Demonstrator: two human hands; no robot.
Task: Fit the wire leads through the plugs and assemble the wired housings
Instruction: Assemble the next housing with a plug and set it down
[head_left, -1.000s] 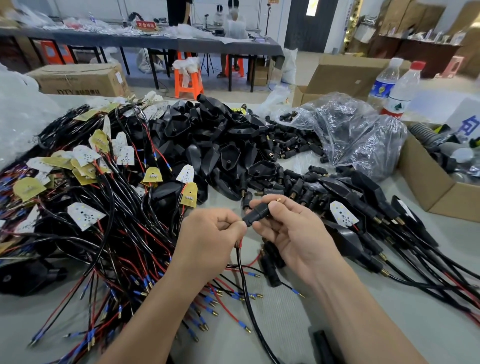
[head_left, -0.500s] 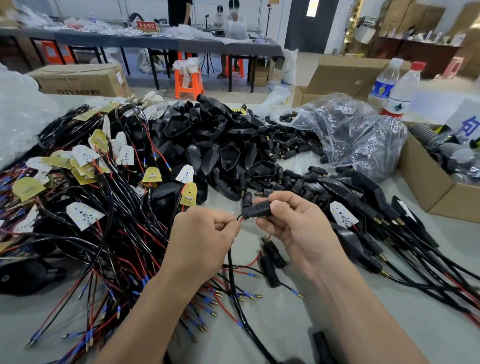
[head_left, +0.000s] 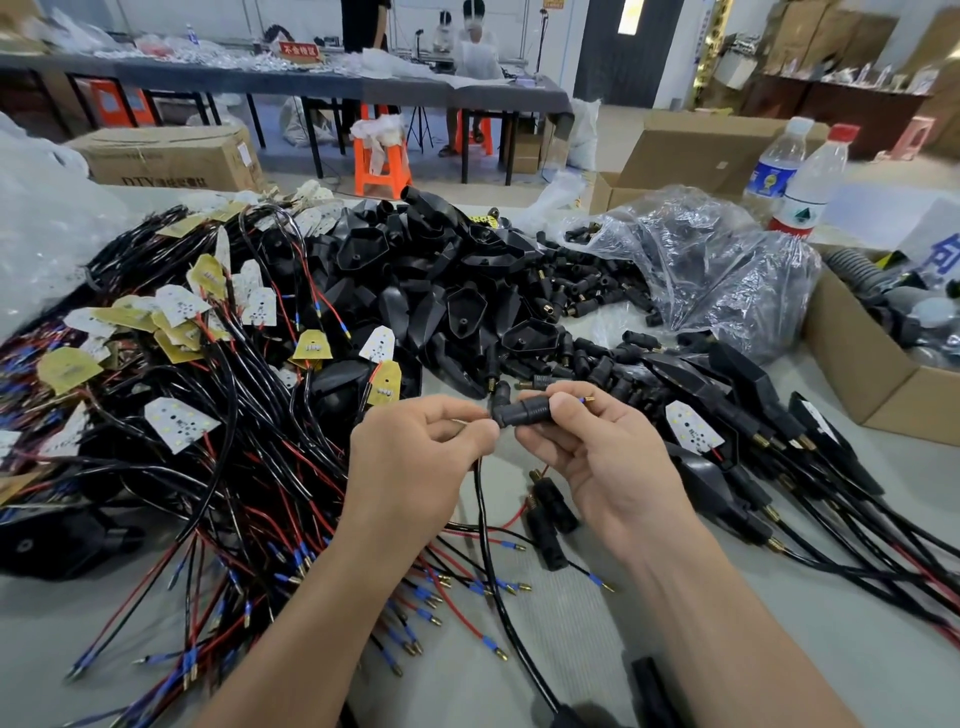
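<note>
Black plug (head_left: 522, 414) pinched by right hand (head_left: 597, 457), left hand (head_left: 415, 457) pinching cable (head_left: 485, 530)

Wires (head_left: 208, 457) heaped left on table (head_left: 582, 639). Housings (head_left: 441, 291) piled centre, behind held plug (head_left: 524, 413). Loose plugs (head_left: 587, 291) right of housings; bag (head_left: 727, 270) beyond. Bottles (head_left: 805, 192) behind bag. Box (head_left: 857, 374) far right.

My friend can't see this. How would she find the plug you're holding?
From the big heap of black housings, come nearer to the right hand. The plug is the short black ribbed piece its fingers pinch. Unlike the loose plugs around, it is off the table, with a black cable dropping from the left hand beside it.
</note>
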